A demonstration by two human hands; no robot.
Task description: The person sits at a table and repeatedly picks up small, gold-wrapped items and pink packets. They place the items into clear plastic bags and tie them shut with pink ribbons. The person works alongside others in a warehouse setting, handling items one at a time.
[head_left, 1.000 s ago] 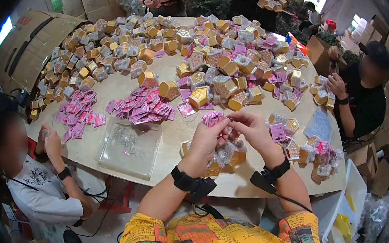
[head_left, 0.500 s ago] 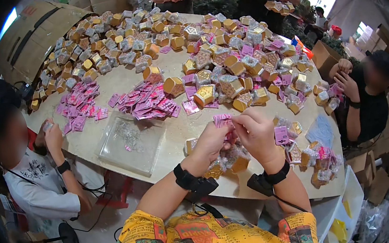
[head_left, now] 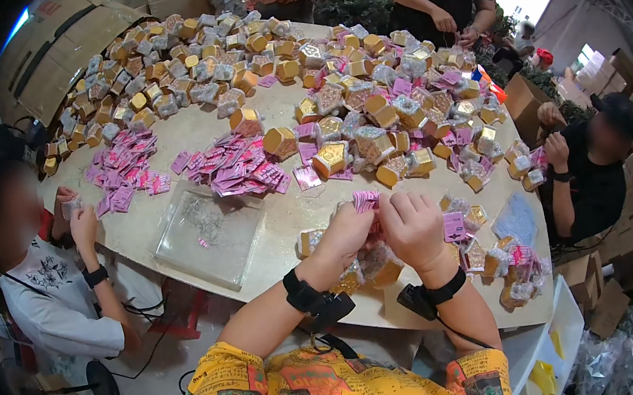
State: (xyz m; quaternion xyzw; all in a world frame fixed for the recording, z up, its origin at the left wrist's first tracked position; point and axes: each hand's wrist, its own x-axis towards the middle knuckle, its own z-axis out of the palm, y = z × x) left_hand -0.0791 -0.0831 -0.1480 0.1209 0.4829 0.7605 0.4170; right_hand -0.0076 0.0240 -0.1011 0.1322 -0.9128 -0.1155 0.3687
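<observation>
Over the near side of the table, my left hand (head_left: 344,233) is closed on a small stack of pink printed tags (head_left: 366,200), whose ends fan out past the fingers. My right hand (head_left: 413,225) is drawn up against it, fingers pinched together; whatever lies between them is too small or hidden to make out. Just below both hands sit gold, many-sided boxes in bubble wrap (head_left: 381,268), partly covered by my wrists. Beside my right hand lies a single pink tag (head_left: 453,226) among more wrapped boxes.
A shallow clear tray (head_left: 171,255) holding thin strings stands left of my hands. Beyond it are two heaps of pink tags (head_left: 239,167). Gold boxes (head_left: 373,144) pile across the far table. A blue-grey cloth (head_left: 517,220) lies right. Several co-workers stand or sit around the table.
My right hand has turned and come down closer against the left, its fingers now more curled. The stack of tags stays in my left hand. The view has shifted slightly.
</observation>
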